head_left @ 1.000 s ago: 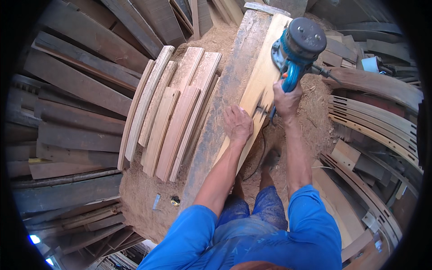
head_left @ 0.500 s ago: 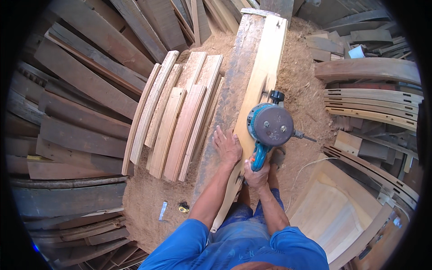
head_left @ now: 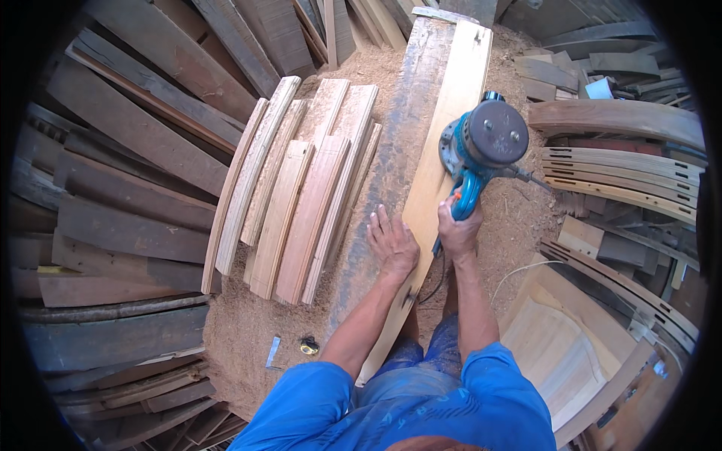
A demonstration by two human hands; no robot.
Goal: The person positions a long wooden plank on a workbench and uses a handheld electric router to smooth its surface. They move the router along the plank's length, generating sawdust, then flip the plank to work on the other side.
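My right hand (head_left: 459,231) is wrapped round the blue handle of a router (head_left: 489,135) with a dark round motor top. The router stands over the right edge of a long pale wooden plank (head_left: 444,143), past the plank's middle. Under the plank runs a worn, dark-stained bench beam (head_left: 391,143). My left hand (head_left: 394,245) lies with fingers spread, its heel on the plank's left side and its fingertips over the beam. The router's bit and the plank edge beneath it are hidden by the tool.
Moulded wood strips (head_left: 301,195) lie side by side on sawdust at the left. A tape measure (head_left: 308,345) and a small metal square (head_left: 273,352) sit nearer me. Dark boards (head_left: 135,143) ring the left; curved slotted rails (head_left: 620,169) and a wooden panel (head_left: 560,331) stand right.
My right hand has pushed the router away from me along the plank's right edge. My left hand has shifted slightly right and stays on the plank.
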